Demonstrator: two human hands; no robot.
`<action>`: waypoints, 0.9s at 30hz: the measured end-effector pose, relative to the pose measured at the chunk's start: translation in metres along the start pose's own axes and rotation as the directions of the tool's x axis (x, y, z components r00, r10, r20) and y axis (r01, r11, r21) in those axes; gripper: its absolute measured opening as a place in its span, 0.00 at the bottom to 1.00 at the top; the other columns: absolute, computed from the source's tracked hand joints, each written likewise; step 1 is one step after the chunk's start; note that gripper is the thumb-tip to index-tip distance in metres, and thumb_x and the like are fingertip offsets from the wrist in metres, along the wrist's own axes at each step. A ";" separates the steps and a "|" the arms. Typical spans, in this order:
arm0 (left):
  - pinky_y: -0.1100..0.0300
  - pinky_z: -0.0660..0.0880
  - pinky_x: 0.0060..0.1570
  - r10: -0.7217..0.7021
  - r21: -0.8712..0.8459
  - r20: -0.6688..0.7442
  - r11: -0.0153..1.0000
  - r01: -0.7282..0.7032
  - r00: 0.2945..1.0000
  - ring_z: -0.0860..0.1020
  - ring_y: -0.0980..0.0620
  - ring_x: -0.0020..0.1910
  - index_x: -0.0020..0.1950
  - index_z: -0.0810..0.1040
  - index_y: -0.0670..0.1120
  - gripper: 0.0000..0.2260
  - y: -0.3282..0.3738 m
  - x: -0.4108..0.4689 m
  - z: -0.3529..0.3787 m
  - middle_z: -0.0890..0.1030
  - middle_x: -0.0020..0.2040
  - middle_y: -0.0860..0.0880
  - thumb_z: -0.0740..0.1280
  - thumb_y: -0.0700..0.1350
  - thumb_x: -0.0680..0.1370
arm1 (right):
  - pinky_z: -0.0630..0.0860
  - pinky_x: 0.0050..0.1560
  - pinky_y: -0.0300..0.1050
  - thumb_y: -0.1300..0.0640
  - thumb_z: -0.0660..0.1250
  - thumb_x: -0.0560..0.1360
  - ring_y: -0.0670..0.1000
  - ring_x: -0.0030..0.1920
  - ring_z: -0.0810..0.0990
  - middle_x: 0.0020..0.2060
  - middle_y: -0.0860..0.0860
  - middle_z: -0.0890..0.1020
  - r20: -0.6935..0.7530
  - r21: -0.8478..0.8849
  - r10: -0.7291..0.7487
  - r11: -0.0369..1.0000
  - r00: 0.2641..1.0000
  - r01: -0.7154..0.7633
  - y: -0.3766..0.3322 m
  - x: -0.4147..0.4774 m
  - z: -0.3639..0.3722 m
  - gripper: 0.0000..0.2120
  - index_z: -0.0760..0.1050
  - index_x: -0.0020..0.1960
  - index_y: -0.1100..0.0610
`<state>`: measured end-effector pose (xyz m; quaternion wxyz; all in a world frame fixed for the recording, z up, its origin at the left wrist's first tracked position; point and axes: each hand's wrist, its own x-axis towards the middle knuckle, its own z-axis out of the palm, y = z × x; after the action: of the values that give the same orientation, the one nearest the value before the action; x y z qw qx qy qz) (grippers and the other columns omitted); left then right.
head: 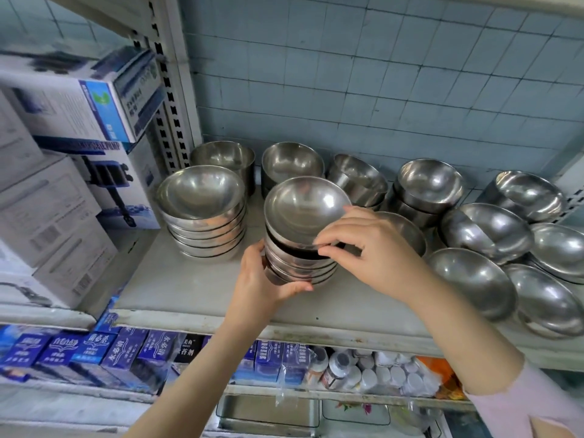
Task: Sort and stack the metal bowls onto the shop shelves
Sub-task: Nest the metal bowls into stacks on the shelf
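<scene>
Shelf (196, 295), left end: one stack (202, 216) finished. Middle: left hand (265, 279) gripped second stack (300, 257); right hand (376, 248) pinched its tilted top bowl (305, 208), not yet seated. Right end: loose bowls (483, 229) unsorted. Roughly half done.

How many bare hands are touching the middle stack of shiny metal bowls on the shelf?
2. The left hand cups the lower left side of the shiny metal bowl stack; the right hand pinches the near rim of the tilted top bowl. None seem hidden.
</scene>
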<state>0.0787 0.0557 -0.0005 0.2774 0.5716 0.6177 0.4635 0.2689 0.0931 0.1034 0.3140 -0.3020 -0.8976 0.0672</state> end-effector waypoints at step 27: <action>0.64 0.72 0.52 0.169 0.038 -0.033 0.985 -0.168 0.985 0.74 0.55 0.49 0.56 0.72 0.44 0.26 -0.002 -0.043 -0.016 0.74 0.51 0.50 0.69 0.60 0.68 | 0.58 0.68 0.26 0.46 0.72 0.68 0.34 0.73 0.63 0.66 0.35 0.75 -0.182 0.251 0.631 0.772 0.755 -0.584 -0.002 -0.070 -0.039 0.25 0.76 0.64 0.42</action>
<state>0.0722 0.0099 -0.0032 0.2161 0.6181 0.5801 0.4845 0.3349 0.0477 0.0981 0.4135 -0.5545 -0.6920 0.2066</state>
